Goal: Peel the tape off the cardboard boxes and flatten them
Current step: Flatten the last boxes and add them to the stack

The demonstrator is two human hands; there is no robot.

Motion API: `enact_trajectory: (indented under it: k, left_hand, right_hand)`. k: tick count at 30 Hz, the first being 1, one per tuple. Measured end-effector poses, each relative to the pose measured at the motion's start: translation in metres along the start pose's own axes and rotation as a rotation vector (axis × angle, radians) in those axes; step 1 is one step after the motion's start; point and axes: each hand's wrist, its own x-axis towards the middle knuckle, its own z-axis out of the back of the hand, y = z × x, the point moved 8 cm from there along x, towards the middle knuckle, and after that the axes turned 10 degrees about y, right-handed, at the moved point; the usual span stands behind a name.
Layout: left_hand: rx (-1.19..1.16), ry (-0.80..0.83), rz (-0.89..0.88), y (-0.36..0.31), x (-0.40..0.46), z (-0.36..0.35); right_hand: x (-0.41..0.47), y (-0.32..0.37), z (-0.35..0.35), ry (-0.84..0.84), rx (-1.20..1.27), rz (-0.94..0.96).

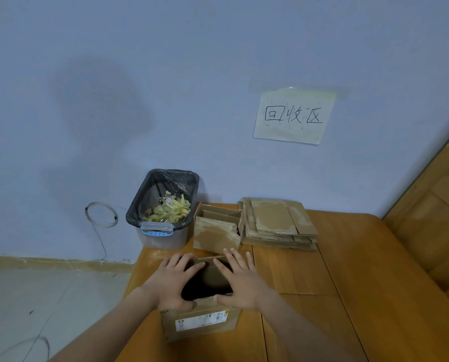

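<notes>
While both hands press flat on its top edges, a brown cardboard box (pixel 201 320) stands open on the smooth wooden worktop (pixel 348 296). The left hand (pixel 175 282) and right hand (pixel 240 280) have straight, spread fingers and grip nothing. A white label sits on the box's near side. Behind it stands a second open box (pixel 215 231) with rough, torn patches. Just right of that lies a stack of flat cardboard (pixel 278 223). Left of it, a clear plastic bin (pixel 163 212) with a black bag holds crinkly yellow tape scraps. A paper sign (pixel 294 116) hangs on the wall.
</notes>
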Motion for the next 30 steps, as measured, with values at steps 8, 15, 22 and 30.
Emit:
enact_trajectory:
  k: [8, 15, 22, 30]
  left_hand:
    - [0.048, 0.059, 0.046, -0.008, 0.001, -0.005]
    - [0.0, 0.002, 0.002, -0.02, -0.003, 0.007]
    - [-0.259, 0.126, -0.055, -0.037, 0.001, 0.013]
    - [-0.355, 0.057, 0.052, -0.041, 0.003, -0.007]
  right_hand:
    - [-0.01, 0.004, 0.004, -0.048, -0.084, 0.015]
    - [-0.028, -0.001, 0.008, -0.098, -0.034, 0.028]
    - [-0.045, -0.021, 0.02, 0.019, 0.272, 0.023]
    - [-0.048, -0.036, -0.017, 0.006, 0.476, -0.158]
